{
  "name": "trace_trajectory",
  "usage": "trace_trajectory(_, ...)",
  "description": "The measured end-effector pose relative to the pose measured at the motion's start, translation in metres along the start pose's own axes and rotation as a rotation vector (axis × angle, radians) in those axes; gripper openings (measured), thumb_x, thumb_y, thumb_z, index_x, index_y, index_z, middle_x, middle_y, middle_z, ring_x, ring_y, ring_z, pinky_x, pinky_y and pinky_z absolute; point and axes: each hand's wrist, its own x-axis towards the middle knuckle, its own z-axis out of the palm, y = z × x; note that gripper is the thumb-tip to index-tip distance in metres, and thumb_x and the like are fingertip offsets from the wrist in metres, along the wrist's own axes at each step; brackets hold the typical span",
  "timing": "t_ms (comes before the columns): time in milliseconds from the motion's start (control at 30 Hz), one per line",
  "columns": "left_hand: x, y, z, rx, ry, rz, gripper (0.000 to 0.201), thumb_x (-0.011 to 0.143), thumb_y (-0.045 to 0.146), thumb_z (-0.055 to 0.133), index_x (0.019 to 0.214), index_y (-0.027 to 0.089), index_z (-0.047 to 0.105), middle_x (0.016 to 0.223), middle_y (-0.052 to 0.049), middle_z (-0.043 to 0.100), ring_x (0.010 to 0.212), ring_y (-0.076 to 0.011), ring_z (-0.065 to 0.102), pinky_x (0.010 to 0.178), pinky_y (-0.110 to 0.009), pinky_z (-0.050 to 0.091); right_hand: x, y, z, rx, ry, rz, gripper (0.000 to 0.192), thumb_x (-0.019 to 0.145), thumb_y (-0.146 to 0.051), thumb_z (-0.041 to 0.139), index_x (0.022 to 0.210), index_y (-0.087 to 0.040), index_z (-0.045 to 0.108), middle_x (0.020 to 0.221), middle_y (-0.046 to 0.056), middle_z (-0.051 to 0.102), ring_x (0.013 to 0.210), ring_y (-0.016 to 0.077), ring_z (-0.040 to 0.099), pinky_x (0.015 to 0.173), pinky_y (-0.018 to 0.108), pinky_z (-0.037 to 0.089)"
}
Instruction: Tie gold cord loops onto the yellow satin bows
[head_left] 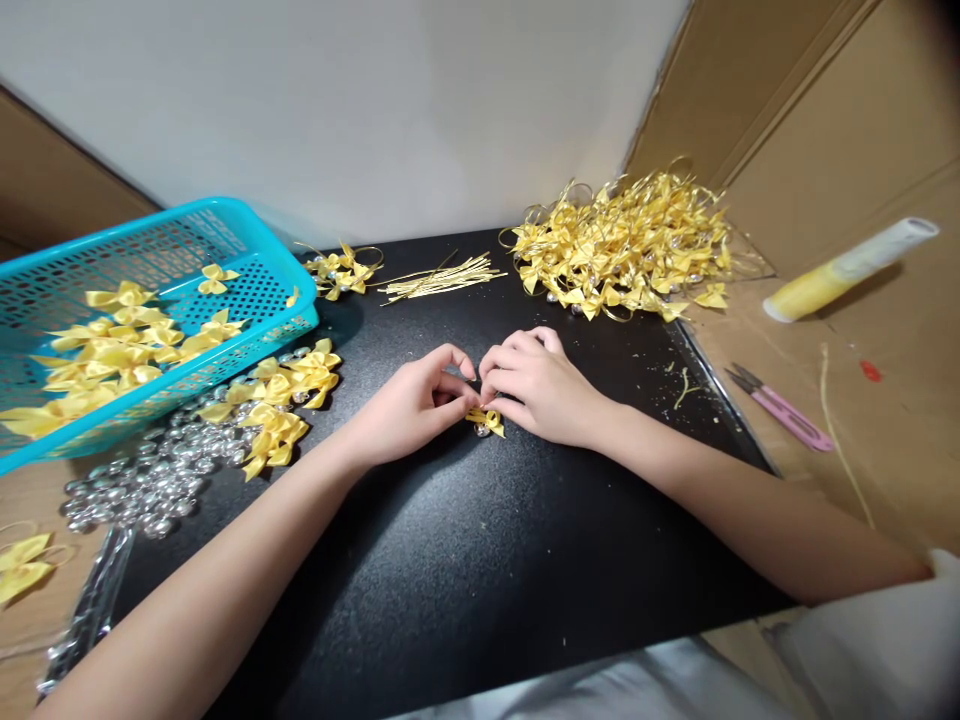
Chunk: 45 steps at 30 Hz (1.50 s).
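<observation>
Both hands are meeting over the black mat [465, 560]. Left hand [409, 405] and right hand [536, 385] are pinching a small yellow bow [487, 420] between fingertips, a silver bead just under it. Loose bows [281, 400] and beads [154, 480] are lying left of the left hand; scissors [784, 410] well right of the right hand.

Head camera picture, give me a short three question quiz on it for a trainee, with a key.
1. True or false: the turquoise basket holds yellow bows.
2. What do both hands pinch together: A) the pink snips, B) a small yellow bow, C) the glue tube?
3. On which side of the black mat do the pink snips lie?

Key:
1. True.
2. B: left hand and right hand meet on the small yellow bow.
3. The person's right.
</observation>
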Motion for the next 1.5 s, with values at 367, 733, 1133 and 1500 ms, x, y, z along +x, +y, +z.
trace_trajectory(367,0.006,0.003,-0.002,0.062,0.008,-0.029,0.024,0.081,0.030,0.068,0.091,0.020,0.049,0.079,-0.003,0.078,0.075,-0.0190,0.073,0.068,-0.028,0.052,0.001,0.001,-0.004,-0.075,-0.065,-0.030,0.009,0.093,-0.020,0.059,0.091,-0.016,0.067,0.108,0.007,0.066,0.103,0.0237,0.047,0.095,0.041,0.021)
trace_trajectory(733,0.015,0.006,-0.005,0.018,-0.044,-0.041,0.024,0.075,0.022,0.071,0.084,0.019,0.049,0.080,-0.004,0.078,0.078,-0.0213,0.075,0.070,-0.030,0.055,0.001,0.000,-0.008,-0.070,-0.099,-0.019,0.010,0.093,-0.019,0.058,0.092,-0.015,0.067,0.110,0.009,0.065,0.106,0.0248,0.046,0.096,0.043,0.021)
trace_trajectory(1133,0.012,0.000,0.001,0.071,-0.003,0.020,0.027,0.077,0.028,0.072,0.085,0.020,0.048,0.083,-0.002,0.071,0.078,-0.0178,0.069,0.074,-0.032,0.055,0.000,0.002,-0.004,-0.051,-0.061,-0.027,0.007,0.093,-0.019,0.059,0.091,-0.017,0.065,0.109,0.007,0.066,0.105,0.0239,0.047,0.096,0.041,0.021)
trace_trajectory(1500,0.012,0.005,-0.003,0.128,-0.037,0.075,0.018,0.078,0.018,0.062,0.088,0.020,0.048,0.084,0.000,0.067,0.082,-0.0167,0.067,0.078,-0.031,0.051,0.000,0.002,-0.006,-0.036,-0.048,-0.025,0.007,0.093,-0.019,0.058,0.091,-0.017,0.065,0.108,0.007,0.065,0.104,0.0230,0.046,0.094,0.039,0.021)
